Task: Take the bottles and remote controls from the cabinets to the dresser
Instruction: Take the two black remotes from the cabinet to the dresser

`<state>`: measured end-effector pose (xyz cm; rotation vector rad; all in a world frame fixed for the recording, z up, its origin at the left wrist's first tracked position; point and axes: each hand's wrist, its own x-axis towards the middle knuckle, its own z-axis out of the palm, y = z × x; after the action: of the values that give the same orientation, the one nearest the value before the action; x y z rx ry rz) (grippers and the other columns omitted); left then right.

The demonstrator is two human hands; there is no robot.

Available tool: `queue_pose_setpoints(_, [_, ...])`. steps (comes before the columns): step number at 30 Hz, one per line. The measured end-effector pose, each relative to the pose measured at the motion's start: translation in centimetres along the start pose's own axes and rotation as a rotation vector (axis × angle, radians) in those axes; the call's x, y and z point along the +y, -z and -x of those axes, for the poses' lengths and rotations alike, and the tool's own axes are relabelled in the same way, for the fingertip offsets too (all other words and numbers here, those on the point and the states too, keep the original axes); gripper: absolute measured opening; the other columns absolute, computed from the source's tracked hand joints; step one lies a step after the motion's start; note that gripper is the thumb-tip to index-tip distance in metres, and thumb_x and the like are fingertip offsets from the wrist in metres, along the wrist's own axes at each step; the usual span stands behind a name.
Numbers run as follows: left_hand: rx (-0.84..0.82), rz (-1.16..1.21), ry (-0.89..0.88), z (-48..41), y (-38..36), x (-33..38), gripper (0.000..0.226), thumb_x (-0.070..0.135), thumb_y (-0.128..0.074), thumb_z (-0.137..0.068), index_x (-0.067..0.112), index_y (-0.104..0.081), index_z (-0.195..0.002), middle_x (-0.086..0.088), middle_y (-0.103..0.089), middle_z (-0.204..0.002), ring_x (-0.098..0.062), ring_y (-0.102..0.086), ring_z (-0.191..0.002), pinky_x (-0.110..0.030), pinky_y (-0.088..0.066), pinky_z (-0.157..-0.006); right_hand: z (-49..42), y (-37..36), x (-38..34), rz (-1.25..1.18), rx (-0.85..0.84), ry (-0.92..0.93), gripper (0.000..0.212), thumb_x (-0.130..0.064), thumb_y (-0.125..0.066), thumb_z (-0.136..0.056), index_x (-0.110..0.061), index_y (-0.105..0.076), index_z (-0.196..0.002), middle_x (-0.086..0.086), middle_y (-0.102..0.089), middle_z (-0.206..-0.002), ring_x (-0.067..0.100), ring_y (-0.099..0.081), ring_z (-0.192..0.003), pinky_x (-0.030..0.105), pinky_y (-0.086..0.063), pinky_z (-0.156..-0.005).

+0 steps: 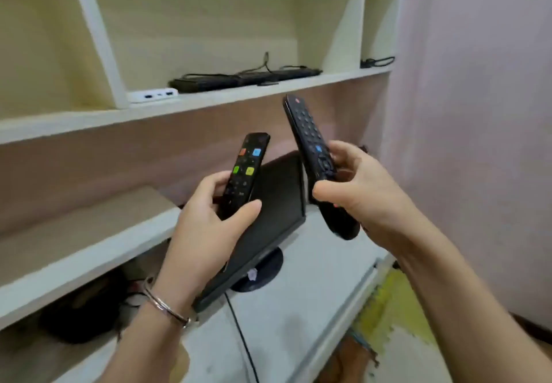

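My left hand [206, 218] grips the lower end of a short black remote [246, 167] with orange, blue, green and yellow buttons, held upright. In my right hand [361, 185] is a longer black remote [307, 137] with a red button at its top and a blue one midway; it tilts left, its lower end sticking out below the hand. Both remotes hang in the air in front of the white cabinet shelves [209, 101]. No bottles are in view.
A small black monitor [268, 227] on a round stand sits on the white surface [313, 308] under my hands, its cable running forward. A black keyboard [245, 79] and a white box [152, 95] lie on the upper shelf. The pink wall is at right.
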<state>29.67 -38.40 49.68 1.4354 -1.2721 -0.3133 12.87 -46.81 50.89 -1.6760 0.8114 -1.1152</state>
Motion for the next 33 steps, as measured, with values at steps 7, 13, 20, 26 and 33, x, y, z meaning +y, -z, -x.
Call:
queue_pose_setpoints(7, [-0.499,0.082,0.169,9.0,-16.3,-3.4,0.045,0.023,-0.072,-0.075,0.029,-0.045,-0.110,0.019,-0.052,-0.101,-0.015,-0.056,-0.102,-0.025,-0.042,-0.086,16.5,12.7,9.5,0.178,0.427,-0.367,0.065,-0.007,-0.070,-0.064,-0.034,-0.035,-0.112,0.003,-0.050,-0.114,0.009,-0.056,-0.083,0.014,-0.042,-0.058])
queue_pose_setpoints(13, [-0.910,0.047,0.155,19.0,-28.8,-3.2,0.044,0.012,-0.069,-0.079,0.022,-0.042,-0.112,0.008,-0.054,-0.102,-0.007,-0.055,-0.094,-0.008,-0.040,-0.068,33.2,21.5,15.4,0.240,0.889,-0.686,0.057,-0.010,-0.070,-0.073,-0.031,-0.033,-0.111,-0.016,-0.054,-0.092,0.004,-0.057,-0.078,0.020,-0.040,-0.059])
queue_pose_setpoints(20, [-1.235,-0.042,0.110,32.4,-44.0,0.8,0.042,0.011,-0.068,-0.078,0.022,-0.041,-0.109,0.001,-0.054,-0.105,-0.021,-0.055,-0.098,-0.019,-0.037,-0.067,51.3,29.5,18.9,0.293,1.243,-0.995,0.048,-0.012,-0.071,-0.075,-0.029,-0.040,-0.108,-0.019,-0.053,-0.085,-0.003,-0.053,-0.072,0.017,-0.042,-0.056])
queue_pose_setpoints(26, [-1.385,-0.093,0.012,40.9,-54.2,5.1,0.047,0.006,-0.068,-0.077,0.010,-0.046,-0.118,0.001,-0.050,-0.106,-0.018,-0.050,-0.097,-0.025,-0.035,-0.079,62.0,34.0,19.9,0.244,1.487,-1.184,0.053,-0.005,-0.069,-0.074,-0.013,-0.045,-0.121,-0.007,-0.054,-0.087,0.009,-0.054,-0.072,0.019,-0.040,-0.056])
queue_pose_setpoints(33, [-1.546,-0.083,-0.160,44.9,-64.8,11.1,0.050,0.003,-0.069,-0.075,0.006,-0.047,-0.120,0.001,-0.051,-0.107,-0.014,-0.049,-0.098,-0.024,-0.035,-0.082,66.7,40.7,19.6,0.182,1.763,-1.259,0.055,-0.010,-0.070,-0.076,-0.010,-0.044,-0.124,-0.001,-0.053,-0.097,0.015,-0.052,-0.081,0.027,-0.039,-0.068])
